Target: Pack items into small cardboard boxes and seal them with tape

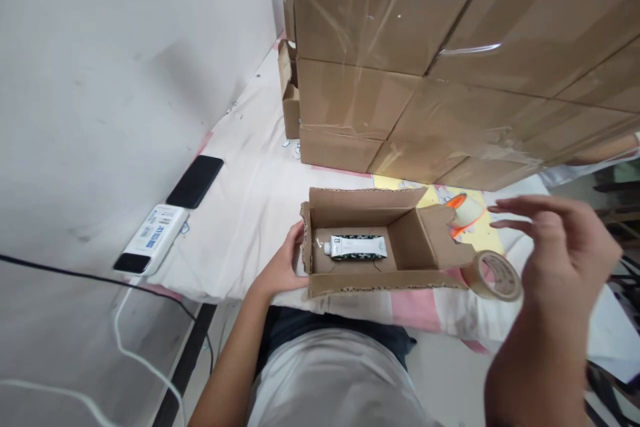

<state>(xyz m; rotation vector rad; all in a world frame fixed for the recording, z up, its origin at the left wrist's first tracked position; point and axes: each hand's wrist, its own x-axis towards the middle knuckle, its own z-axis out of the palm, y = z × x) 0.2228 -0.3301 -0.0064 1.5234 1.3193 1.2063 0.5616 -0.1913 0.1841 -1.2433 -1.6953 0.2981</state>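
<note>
A small open cardboard box (pixel 320 283) lies on the cloth-covered surface in front of me. Inside it lies a white and dark tube (pixel 356 247) on its side. My left hand (pixel 280 267) grips the box's left end, fingers curled on the cardboard. My right hand (pixel 555 240) hovers to the right of the box, fingers stretched out and apart, holding nothing. A roll of brown packing tape (pixel 493 275) sits just below that hand, beside the box's right flap (pixel 445 237). An orange tape dispenser (pixel 464 212) lies behind the flap.
A tall stack of taped cardboard cartons (pixel 425 60) fills the back right. A black phone (pixel 195 180) and a white power bank (pixel 153 233) lie at the left by the wall, with cables (pixel 125 340) hanging down. A pink-and-white cloth (pixel 240 213) covers the surface.
</note>
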